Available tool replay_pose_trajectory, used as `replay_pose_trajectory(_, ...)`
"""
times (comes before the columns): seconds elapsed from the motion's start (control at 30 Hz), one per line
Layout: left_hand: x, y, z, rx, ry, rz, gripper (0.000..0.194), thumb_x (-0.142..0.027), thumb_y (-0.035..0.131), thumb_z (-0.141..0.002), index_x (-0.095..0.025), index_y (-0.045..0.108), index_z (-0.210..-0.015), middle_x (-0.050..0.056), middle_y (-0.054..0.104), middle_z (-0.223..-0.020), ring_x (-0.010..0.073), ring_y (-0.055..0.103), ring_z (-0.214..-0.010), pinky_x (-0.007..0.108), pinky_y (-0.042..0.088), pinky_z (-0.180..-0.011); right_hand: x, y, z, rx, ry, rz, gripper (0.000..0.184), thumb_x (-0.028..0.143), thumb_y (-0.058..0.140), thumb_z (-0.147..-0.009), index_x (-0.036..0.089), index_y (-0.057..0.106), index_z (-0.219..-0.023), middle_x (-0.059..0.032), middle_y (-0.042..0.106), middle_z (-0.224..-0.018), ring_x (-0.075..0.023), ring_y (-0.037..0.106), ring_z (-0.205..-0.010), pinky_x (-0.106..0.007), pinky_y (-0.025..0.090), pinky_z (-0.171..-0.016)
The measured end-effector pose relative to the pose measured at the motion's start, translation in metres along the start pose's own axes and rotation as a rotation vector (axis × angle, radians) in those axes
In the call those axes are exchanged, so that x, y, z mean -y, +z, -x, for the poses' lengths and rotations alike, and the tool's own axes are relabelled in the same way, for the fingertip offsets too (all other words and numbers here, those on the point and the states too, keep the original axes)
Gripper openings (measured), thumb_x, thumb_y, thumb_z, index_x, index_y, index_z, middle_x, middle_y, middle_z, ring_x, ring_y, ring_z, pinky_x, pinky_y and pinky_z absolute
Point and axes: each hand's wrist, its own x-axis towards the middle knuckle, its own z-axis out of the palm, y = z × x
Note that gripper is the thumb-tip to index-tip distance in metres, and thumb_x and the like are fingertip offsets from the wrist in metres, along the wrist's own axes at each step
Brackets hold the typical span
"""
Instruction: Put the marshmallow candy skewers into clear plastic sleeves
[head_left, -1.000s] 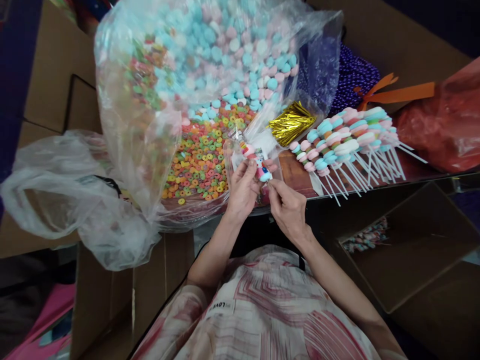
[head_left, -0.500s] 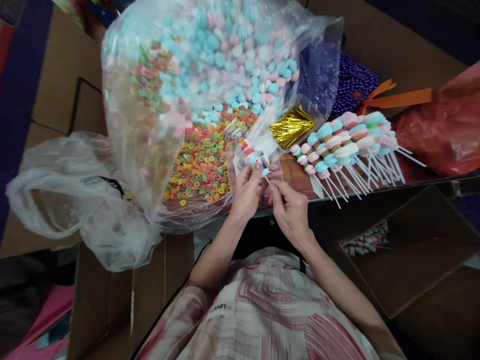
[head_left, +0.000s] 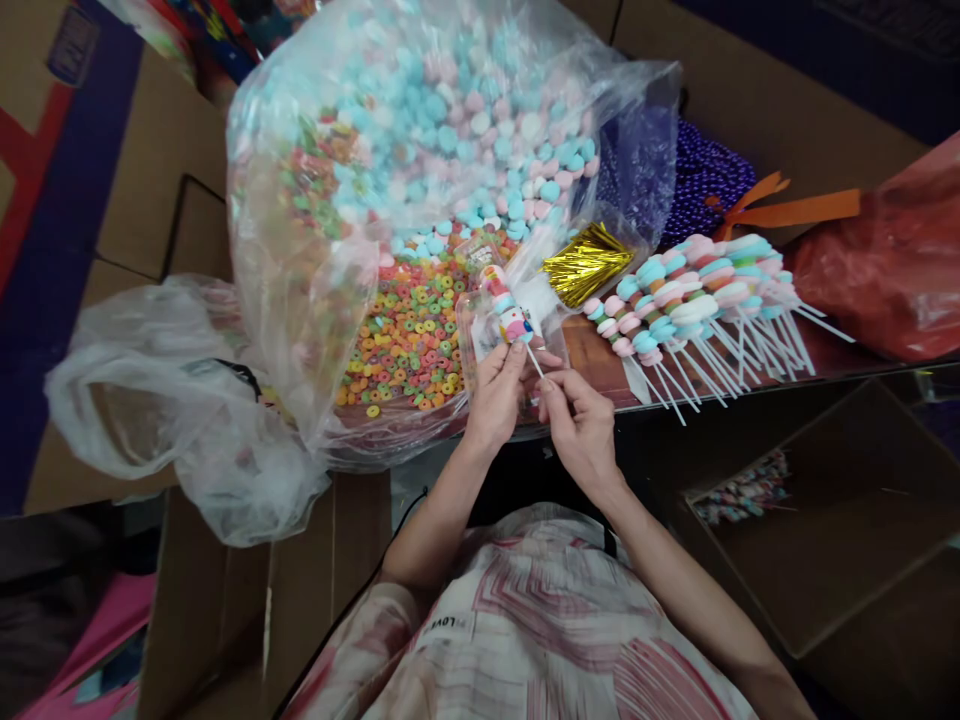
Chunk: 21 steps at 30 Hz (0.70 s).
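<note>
Your reddish-brown counter [head_left: 592,370] is carrying a clear plastic bag [head_left: 255,240] of pastel marshmallows [head_left: 517,120] and multicoloured gummy rings [head_left: 409,330]; to its right, a pile of marshmallow skewers [head_left: 690,290] is lying beside shiny gold strips [head_left: 589,262]. Over the counter's near edge, your left hand [head_left: 499,385] is pinching the base of a pink, white and blue candy skewer [head_left: 504,300]; your right hand [head_left: 581,415] is pinching its thin white stick [head_left: 535,363]. You are apparently adjusting the stick; the next move is likely calling for a steady, light grip.
</note>
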Motion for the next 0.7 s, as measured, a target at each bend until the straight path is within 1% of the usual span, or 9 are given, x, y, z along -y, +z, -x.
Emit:
replay_pose_trajectory(0.07,0.0,-0.001,0.0,-0.007,0.027,-0.031,0.036,-0.055,0.074,-0.085,-0.019,0.07,-0.091,0.006,0.076,-0.08,0.0237,0.077,-0.093,0.033,0.061,-0.079,0.002,0.0,0.0,-0.005,0.006,-0.039,0.023,0.028,0.053,-0.099,0.021,0.06,-0.078,0.0046,0.054,-0.059,-0.0103,0.049,-0.053,-0.024,0.04,-0.056)
replay_pose_trajectory(0.13,0.0,-0.002,0.0,-0.056,0.087,-0.062,0.034,-0.054,0.077,-0.083,-0.022,0.068,-0.09,0.004,0.076,-0.082,0.0225,0.077,-0.088,0.031,0.062,-0.075,0.003,0.0,0.001,-0.012,0.014,-0.074,0.023,0.028,0.053,-0.099,0.021,0.061,-0.079,0.0047,0.054,-0.06,-0.0103,0.049,-0.053,-0.024,0.039,-0.056)
replay_pose_trajectory(0.23,-0.001,-0.002,-0.001,-0.163,0.201,-0.124,0.032,-0.048,0.081,-0.079,-0.024,0.067,-0.095,0.001,0.075,-0.09,0.0164,0.076,-0.076,0.026,0.06,-0.065,0.003,0.0,0.002,-0.019,0.023,-0.092,0.024,0.029,0.052,-0.099,0.021,0.061,-0.078,0.0046,0.054,-0.06,-0.0104,0.049,-0.054,-0.024,0.039,-0.056)
replay_pose_trajectory(0.3,-0.002,-0.003,-0.002,-0.197,0.237,-0.175,0.031,-0.045,0.081,-0.08,-0.023,0.066,-0.097,0.0,0.074,-0.092,0.0135,0.074,-0.07,0.023,0.058,-0.061,0.002,0.0,0.002,-0.02,0.017,-0.079,0.025,0.029,0.052,-0.099,0.021,0.06,-0.076,0.0044,0.054,-0.059,-0.0106,0.049,-0.054,-0.024,0.04,-0.056)
replay_pose_trajectory(0.47,-0.006,-0.008,-0.005,-0.226,0.266,-0.268,0.024,-0.042,0.077,-0.083,-0.021,0.069,-0.092,0.0,0.073,-0.082,0.0141,0.074,-0.071,0.022,0.058,-0.061,0.001,0.001,0.003,-0.021,0.019,-0.071,0.024,0.029,0.053,-0.099,0.021,0.061,-0.079,0.0049,0.055,-0.059,-0.0103,0.049,-0.053,-0.024,0.04,-0.056)
replay_pose_trajectory(0.57,-0.008,-0.011,-0.006,-0.242,0.315,-0.328,0.02,-0.037,0.078,-0.082,-0.021,0.072,-0.092,0.0,0.074,-0.083,0.0144,0.074,-0.073,0.021,0.057,-0.06,-0.001,0.001,0.004,-0.017,0.03,-0.092,0.023,0.03,0.054,-0.099,0.021,0.062,-0.08,0.0049,0.054,-0.059,-0.0104,0.051,-0.054,-0.024,0.042,-0.057)
replay_pose_trajectory(0.7,-0.008,-0.013,-0.008,-0.233,0.356,-0.379,0.02,-0.036,0.078,-0.081,-0.02,0.074,-0.092,0.001,0.076,-0.083,0.0155,0.075,-0.074,0.025,0.06,-0.066,-0.002,0.001,0.004,-0.009,0.037,-0.1,0.023,0.03,0.054,-0.099,0.02,0.062,-0.08,0.0049,0.054,-0.06,-0.0102,0.05,-0.054,-0.024,0.042,-0.056)
